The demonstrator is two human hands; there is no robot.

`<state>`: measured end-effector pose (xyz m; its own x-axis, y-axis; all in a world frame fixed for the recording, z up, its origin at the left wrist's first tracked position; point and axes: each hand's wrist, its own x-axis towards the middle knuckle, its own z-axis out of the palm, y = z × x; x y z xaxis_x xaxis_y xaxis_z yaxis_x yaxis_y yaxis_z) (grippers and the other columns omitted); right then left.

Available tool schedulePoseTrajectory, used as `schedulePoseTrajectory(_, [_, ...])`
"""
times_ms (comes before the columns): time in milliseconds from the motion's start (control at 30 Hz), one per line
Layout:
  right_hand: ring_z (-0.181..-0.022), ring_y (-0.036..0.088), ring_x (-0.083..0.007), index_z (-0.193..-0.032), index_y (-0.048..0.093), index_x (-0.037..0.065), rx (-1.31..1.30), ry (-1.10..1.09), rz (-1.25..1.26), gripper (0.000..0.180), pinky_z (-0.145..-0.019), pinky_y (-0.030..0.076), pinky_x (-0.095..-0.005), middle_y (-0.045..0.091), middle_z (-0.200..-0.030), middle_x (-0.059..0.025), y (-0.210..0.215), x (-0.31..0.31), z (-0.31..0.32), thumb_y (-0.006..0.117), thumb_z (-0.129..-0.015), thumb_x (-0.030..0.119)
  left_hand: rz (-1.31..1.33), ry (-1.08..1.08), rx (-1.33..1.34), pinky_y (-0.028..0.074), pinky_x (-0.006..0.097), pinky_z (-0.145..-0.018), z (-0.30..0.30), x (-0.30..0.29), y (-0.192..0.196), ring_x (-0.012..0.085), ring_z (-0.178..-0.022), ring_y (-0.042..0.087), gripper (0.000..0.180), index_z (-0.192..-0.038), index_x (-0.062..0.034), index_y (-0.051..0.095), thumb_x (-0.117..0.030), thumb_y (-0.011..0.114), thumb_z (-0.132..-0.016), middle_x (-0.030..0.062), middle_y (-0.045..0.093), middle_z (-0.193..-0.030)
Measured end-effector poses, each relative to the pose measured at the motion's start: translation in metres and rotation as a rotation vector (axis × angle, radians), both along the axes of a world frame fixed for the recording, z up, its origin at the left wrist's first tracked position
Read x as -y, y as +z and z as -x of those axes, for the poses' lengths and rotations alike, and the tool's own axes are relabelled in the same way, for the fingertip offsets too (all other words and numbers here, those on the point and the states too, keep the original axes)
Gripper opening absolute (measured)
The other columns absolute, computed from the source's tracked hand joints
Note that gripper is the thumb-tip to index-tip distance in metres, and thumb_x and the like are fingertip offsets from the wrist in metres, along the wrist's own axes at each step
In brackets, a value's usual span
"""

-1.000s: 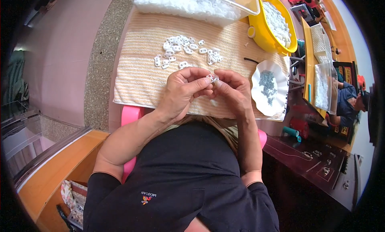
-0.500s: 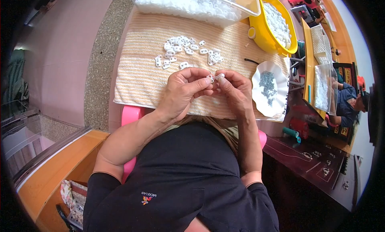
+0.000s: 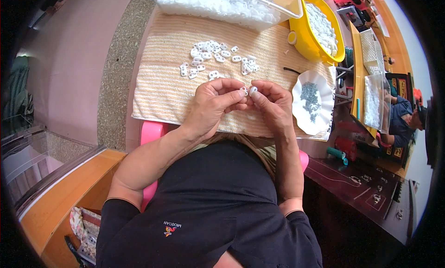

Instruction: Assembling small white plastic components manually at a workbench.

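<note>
Over the near part of a striped towel [image 3: 162, 96], my two hands meet at the fingertips. Thumb and forefinger of my left hand [image 3: 211, 101] pinch a small white plastic piece with holes [image 3: 244, 90]. My right hand [image 3: 273, 103] is closed on another small white plastic piece [image 3: 253, 90], right beside the first. Whether the two pieces touch is too small to tell. Beyond my hands lies a loose pile of similar white two-holed pieces [image 3: 204, 50]. To the right of my right hand, a white scalloped dish [image 3: 302, 122] holds many tiny dark grey parts [image 3: 309, 99].
At the back, a clear bin [image 3: 278, 18] is heaped with white pieces. Next to it stands a yellow basin [image 3: 296, 34] of white parts. A thin black tool [image 3: 291, 70] and a round white-and-yellow cap [image 3: 291, 37] lie on the towel. Another person [image 3: 401, 117] sits at the far right.
The white piece in my right fingers has turned, from lying sideways to showing its rounded face. My hands otherwise stay in nearly the same place.
</note>
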<state>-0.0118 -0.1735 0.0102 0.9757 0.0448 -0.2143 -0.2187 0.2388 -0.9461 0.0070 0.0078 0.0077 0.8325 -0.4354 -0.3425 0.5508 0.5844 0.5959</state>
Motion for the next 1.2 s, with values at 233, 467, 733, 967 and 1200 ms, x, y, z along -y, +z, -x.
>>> schedulePoseTrajectory(233, [-0.079,0.067,-0.0162,-0.11,0.061,-0.005,0.021,0.043,0.028,0.024,-0.07,0.058,-0.0274,0.068,-0.091,-0.0119,-0.0025,0.0039,0.0007,0.064,-0.088,0.003,0.031,-0.001,0.008,0.056,0.026,-0.072,0.0013,0.0015,-0.0003,0.0131,-0.076,0.065,0.014,-0.099,0.0016,0.062,-0.003,0.065,-0.087,0.009,0.068,-0.09])
schedulePoseTrajectory(467, [-0.084,0.067,-0.0169,-0.114,0.061,-0.005,0.03,0.073,-0.026,0.028,-0.072,0.058,-0.0276,0.068,-0.096,-0.0121,-0.0039,0.0041,0.0023,0.065,-0.087,0.001,0.025,0.0,0.013,0.057,0.026,-0.072,0.0011,0.0009,0.0008,0.0132,-0.076,0.065,0.014,-0.1,0.0022,0.062,-0.003,0.064,-0.087,0.0101,0.068,-0.091])
schedulePoseTrajectory(733, [-0.084,0.067,-0.0154,-0.114,0.061,-0.004,0.031,0.073,-0.012,0.029,-0.074,0.057,-0.0277,0.068,-0.096,-0.0113,-0.0038,0.0043,0.0024,0.066,-0.086,0.001,0.018,-0.025,0.021,0.057,0.027,-0.075,0.001,0.0001,-0.0015,0.0127,-0.08,0.065,0.016,-0.103,0.0007,0.062,-0.004,0.064,-0.087,0.0083,0.067,-0.093])
schedulePoseTrajectory(967, [-0.081,0.067,-0.0157,-0.114,0.061,-0.004,0.022,0.044,0.004,0.028,-0.073,0.057,-0.0279,0.068,-0.094,-0.0107,0.0023,0.0019,0.0032,0.066,-0.087,0.003,-0.005,-0.014,0.006,0.056,0.024,-0.072,0.001,0.0014,-0.001,0.012,-0.076,0.065,0.015,-0.1,0.0015,0.062,-0.004,0.066,-0.086,0.0087,0.068,-0.091])
schedulePoseTrajectory(1200, [-0.079,0.067,-0.017,-0.112,0.059,-0.004,0.068,0.056,-0.002,0.026,-0.073,0.057,-0.0287,0.067,-0.091,-0.0101,-0.0051,0.0079,0.0029,0.064,-0.088,0.003,-0.025,-0.026,0.012,0.056,0.024,-0.072,0.001,0.0013,0.0005,0.0122,-0.076,0.065,0.015,-0.1,0.0023,0.062,-0.004,0.066,-0.086,0.0089,0.067,-0.091])
